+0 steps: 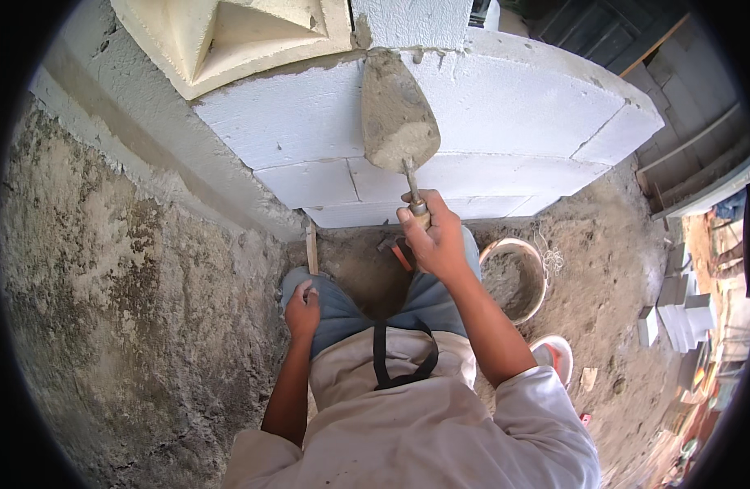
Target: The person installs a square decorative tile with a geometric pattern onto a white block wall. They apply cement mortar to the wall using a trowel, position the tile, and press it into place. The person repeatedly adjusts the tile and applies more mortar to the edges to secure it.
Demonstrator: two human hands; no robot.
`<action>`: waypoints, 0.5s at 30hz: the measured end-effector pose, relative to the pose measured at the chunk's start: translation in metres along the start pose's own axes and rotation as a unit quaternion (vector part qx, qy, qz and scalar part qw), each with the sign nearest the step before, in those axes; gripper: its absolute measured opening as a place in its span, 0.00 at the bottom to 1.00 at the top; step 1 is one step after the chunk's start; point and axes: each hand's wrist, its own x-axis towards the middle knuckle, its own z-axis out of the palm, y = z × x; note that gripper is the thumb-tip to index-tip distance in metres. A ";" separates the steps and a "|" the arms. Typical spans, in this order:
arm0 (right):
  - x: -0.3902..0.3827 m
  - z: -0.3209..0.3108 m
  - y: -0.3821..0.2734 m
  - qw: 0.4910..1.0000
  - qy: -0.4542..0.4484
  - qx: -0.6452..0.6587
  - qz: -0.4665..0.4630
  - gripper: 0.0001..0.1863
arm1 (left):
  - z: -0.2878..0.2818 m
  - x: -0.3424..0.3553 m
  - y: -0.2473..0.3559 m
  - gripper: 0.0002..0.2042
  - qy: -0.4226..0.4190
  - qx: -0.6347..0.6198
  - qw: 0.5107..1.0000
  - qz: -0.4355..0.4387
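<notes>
Rough grey render covers the wall (pixel 138 326) on the person's left, and packed dirt ground (pixel 603 244) spreads below, seen from high above the legs. Ahead runs a curved course of white blocks (pixel 505 122), with a cream moulded piece (pixel 228 37) sitting at its upper left, cut off by the top edge so its full shape cannot be read.

Much at the far right rim is bent and small: stacked pale blocks (pixel 685 314) and planks are just recognisable, the rest is too blurred to tell. Between the knees lies a tool with a reddish handle (pixel 399 254), mostly hidden behind the right hand. A round bucket (pixel 513 277) stands on the ground just right of the right knee, its contents dark and unclear. One white shoe (pixel 554 354) shows beside the right forearm; the other foot is hidden.

The right hand (pixel 436 240) is raised in front of the body, arm stretched forward, fingers wrapped tightly round the handle of a trowel (pixel 398 114). The trowel's blade points up and away, loaded with grey mortar, its tip touching the joint at the top of the white blocks.

The left hand (pixel 302 310) hangs low with the arm close to the body, resting on the left thigh; its fingers are curled loosely and seem to hold nothing, just below a thin wooden stick (pixel 311 248) standing by the wall.
</notes>
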 end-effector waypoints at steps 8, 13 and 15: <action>0.020 -0.097 -0.053 0.931 0.110 -0.301 -0.174 0.16 | 0.000 0.000 0.003 0.17 0.006 0.021 0.999 0.036; 0.023 -0.115 -0.085 0.911 0.083 -0.364 -0.174 0.15 | 0.005 0.003 -0.007 0.17 0.015 -0.001 0.999 0.052; 0.019 -0.119 -0.086 0.887 0.077 -0.415 -0.187 0.15 | 0.004 0.004 -0.005 0.17 0.018 0.007 0.998 0.065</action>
